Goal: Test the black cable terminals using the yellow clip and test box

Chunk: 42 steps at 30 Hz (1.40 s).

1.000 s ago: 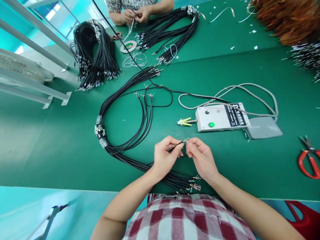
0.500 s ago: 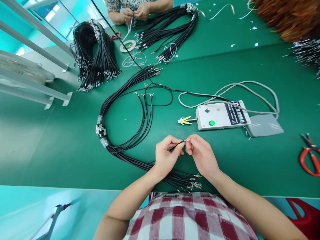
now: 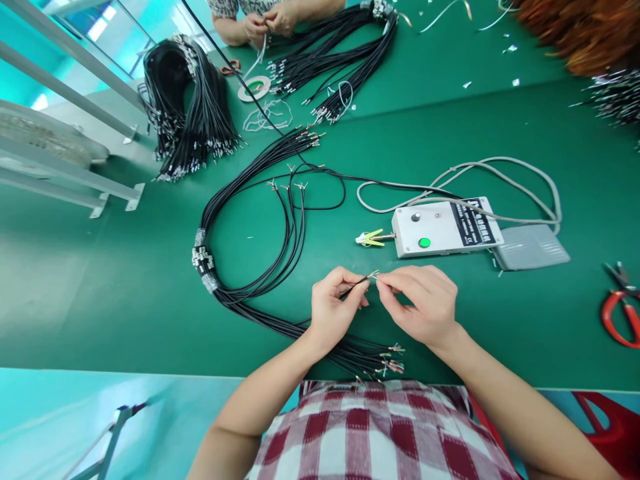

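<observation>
Delicately, the left hand (image 3: 334,305) pinches a black cable (image 3: 365,280) near its tip, thumb against forefinger. Thin wires (image 3: 374,274) stick out past those fingertips towards the right hand (image 3: 424,303), whose thumb and forefinger press together on their ends; which strand is caught is too small to tell. The cable looks light and springy, best held close behind the wires; these seem soft, easily bent and perhaps fragile, so fingertips suit them. Under the left wrist runs a bundle (image 3: 263,319); beyond the right hand lies a box (image 3: 440,248).
</observation>
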Motion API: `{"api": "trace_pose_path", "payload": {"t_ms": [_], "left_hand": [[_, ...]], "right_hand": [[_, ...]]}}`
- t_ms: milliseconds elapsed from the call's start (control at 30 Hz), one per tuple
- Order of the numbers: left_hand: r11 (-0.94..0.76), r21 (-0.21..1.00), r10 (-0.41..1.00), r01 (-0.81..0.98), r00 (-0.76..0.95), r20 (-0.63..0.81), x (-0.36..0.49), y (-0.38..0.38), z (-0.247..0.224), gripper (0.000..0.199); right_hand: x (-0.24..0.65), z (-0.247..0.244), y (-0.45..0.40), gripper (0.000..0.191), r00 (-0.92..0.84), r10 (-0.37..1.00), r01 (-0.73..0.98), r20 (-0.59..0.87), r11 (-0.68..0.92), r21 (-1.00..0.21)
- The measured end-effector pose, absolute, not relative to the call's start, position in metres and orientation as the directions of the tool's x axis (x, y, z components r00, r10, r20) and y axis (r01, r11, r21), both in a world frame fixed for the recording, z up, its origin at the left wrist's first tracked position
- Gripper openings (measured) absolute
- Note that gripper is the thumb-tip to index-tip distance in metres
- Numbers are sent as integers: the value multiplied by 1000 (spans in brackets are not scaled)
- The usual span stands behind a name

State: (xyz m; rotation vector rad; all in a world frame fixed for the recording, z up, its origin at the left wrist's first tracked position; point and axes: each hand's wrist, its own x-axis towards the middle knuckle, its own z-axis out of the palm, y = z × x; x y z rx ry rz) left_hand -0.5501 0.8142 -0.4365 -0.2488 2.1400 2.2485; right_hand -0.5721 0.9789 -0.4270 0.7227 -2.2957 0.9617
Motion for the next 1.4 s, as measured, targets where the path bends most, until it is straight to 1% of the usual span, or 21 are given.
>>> {"api": "trace_pose_path", "payload": {"t_ms": [67,100,167,267,367,433,467,500,567,633,667,700,733,767,833,933,1067,1133,1233,1300,1400], "left_hand": [[-54,989,-86,-136,-986,-141,-550,815,-437,18],[-54,988,-85,-142,-986,-146,-550,815,-437,19],[-58,986,-83,-156,-984,-160,-550,816,-436,20],[-85,980,-77,-178,-980,-185,-550,817,-435,22],[-116,974,-79,-194,-976,-204,-551,817,-434,26],[-130,971,-86,-202,-973,-214,-552,817,-435,29],[-136,970,-91,-203,-972,-216,-552,817,-436,30],[-142,969,-98,-202,-971,-216,-553,817,-436,31],[-148,970,-112,-195,-971,-212,-554,817,-437,32],[-147,971,-119,-189,-971,-207,-554,818,-437,32],[-147,971,-117,-187,-972,-205,-554,818,-437,32],[-146,972,-113,-185,-973,-202,-554,819,-437,32],[-144,972,-109,-183,-974,-200,-553,819,-437,32],[-141,973,-108,-181,-974,-197,-553,820,-438,32],[-129,975,-115,-182,-974,-197,-552,819,-439,33],[-109,974,-92,-199,-973,-209,-551,815,-440,35],[-124,975,85,-184,-981,-174,-557,808,-437,31],[-84,986,143,-144,-981,-131,-562,808,-436,34],[-34,995,157,-93,-984,-87,-570,812,-438,27],[-85,991,152,-106,-984,-92,-574,815,-440,22],[-143,975,170,-170,-975,-145,-577,816,-441,26]], "right_hand": [[-577,-425,984,13,-584,-373,-721,721,647,-249],[-579,-424,986,14,-531,-416,-741,739,651,-166],[-582,-423,989,14,-452,-474,-767,755,640,-57],[-587,-427,990,12,-373,-534,-802,758,596,25],[-590,-437,990,12,-360,-549,-819,754,573,26],[-589,-442,990,12,-418,-526,-810,741,585,-42],[-587,-443,991,11,-466,-500,-800,730,591,-106],[-585,-444,991,11,-528,-461,-781,713,593,-195],[-579,-443,989,10,-694,-345,-693,633,557,-457],[-572,-441,985,9,-865,-225,-501,449,437,-747],[-570,-440,981,10,-927,-191,-373,324,348,-860],[-568,-439,977,13,-964,-178,-237,196,251,-939],[-567,-439,973,16,-981,-175,-110,82,157,-981],[-567,-439,968,19,-985,-173,-7,-7,76,-997],[-569,-440,959,22,-981,-156,125,-118,-37,-991],[-574,-443,953,23,-970,-168,195,-178,-86,-977],[-576,-446,958,25,-949,-245,224,-200,-75,-972],[-576,-448,962,25,-939,-265,242,-220,-53,-969],[-577,-448,966,26,-925,-280,269,-257,-7,-963],[-579,-447,969,26,-920,-297,263,-254,11,-965],[-582,-445,973,22,-903,-360,225,-234,66,-972]]}}
